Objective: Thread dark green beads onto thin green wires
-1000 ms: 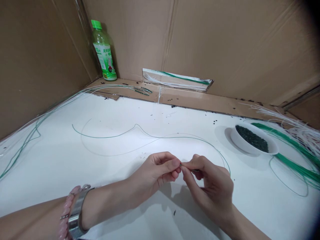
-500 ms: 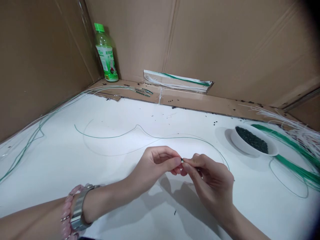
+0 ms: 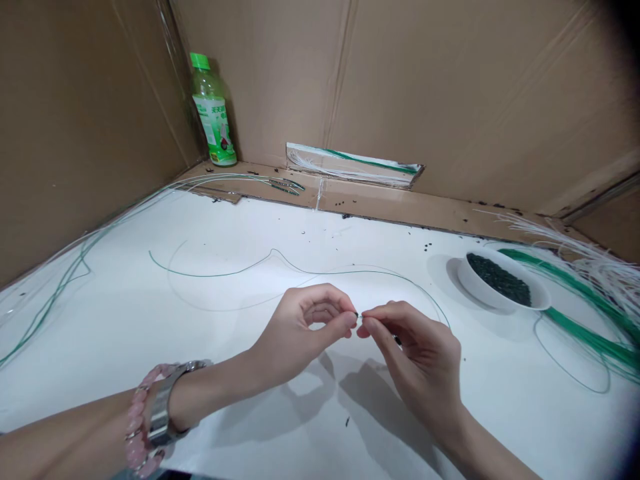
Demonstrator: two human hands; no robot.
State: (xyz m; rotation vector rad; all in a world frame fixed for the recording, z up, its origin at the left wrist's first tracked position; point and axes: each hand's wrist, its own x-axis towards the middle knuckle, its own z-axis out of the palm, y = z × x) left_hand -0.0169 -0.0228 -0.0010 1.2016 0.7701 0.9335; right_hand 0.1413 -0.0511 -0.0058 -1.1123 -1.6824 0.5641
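Over the white tabletop (image 3: 225, 413), my hands are raised close together with their fingertips almost meeting. A tiny dark bead (image 3: 357, 314) is pinched between the thumb and index finger of my left hand (image 3: 300, 330). The thumb and index finger of my right hand (image 3: 425, 353) pinch a thin wire whose short tip points at the bead; whether the tip is inside it I cannot tell. A long green wire (image 3: 225, 274) curves over the table and disappears behind my right hand. Something small and dark shows beneath my right fingers.
Right of my hands stands a white bowl (image 3: 475, 288) of dark green beads (image 3: 500, 279), beside coiled green wire (image 3: 575, 327) and white strands (image 3: 600, 260). Beaded wires (image 3: 285, 187) lie at the back left near a green bottle (image 3: 215, 127). Cardboard walls (image 3: 425, 100) enclose the table.
A small gap has opened between my fingertips, showing the wire tip. The bead stays in my left fingers. Both hands sit slightly higher and further left in view.
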